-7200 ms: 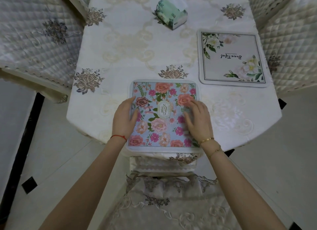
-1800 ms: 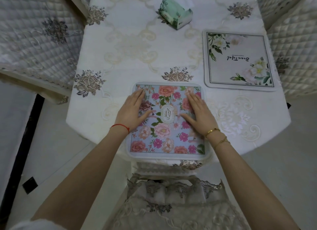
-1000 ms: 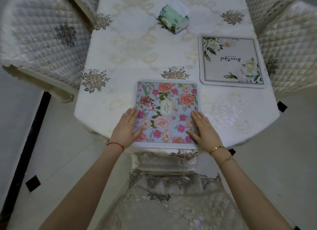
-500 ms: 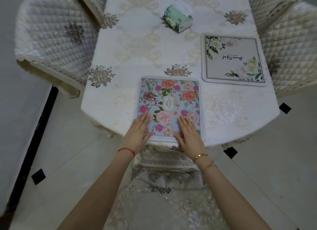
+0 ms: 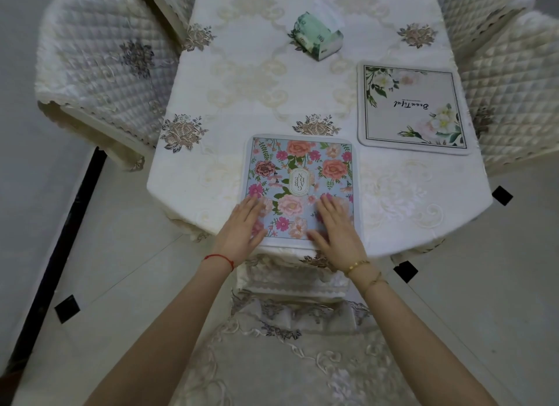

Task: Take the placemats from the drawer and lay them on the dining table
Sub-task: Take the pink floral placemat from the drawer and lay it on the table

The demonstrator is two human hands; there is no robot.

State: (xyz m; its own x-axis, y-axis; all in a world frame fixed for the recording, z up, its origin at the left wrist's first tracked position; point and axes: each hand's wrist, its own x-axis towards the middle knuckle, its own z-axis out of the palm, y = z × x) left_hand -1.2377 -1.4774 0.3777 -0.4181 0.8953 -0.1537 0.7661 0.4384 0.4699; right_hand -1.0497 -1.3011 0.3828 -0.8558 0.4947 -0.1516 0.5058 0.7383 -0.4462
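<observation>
A blue placemat with pink and orange flowers (image 5: 302, 169) lies flat at the near edge of the dining table (image 5: 211, 181), which wears a white embroidered cloth. My left hand (image 5: 242, 227) rests flat on the mat's near left corner, fingers straight. On its near right corner lies my right hand (image 5: 335, 227), also flat. A second, beige placemat with white flowers and a dark border (image 5: 413, 109) sits on the table's right side, apart from both hands.
A green tissue pack (image 5: 317, 36) stands near the table's middle. Quilted cream chairs flank the table at left (image 5: 96, 66) and right (image 5: 514, 81). A lace-covered chair (image 5: 296, 345) is right below my arms. Pale tiled floor surrounds everything.
Both hands have slid from the middle of the blue mat back toward its near edge. The view has pulled back, and the mat has stayed flat in its place.
</observation>
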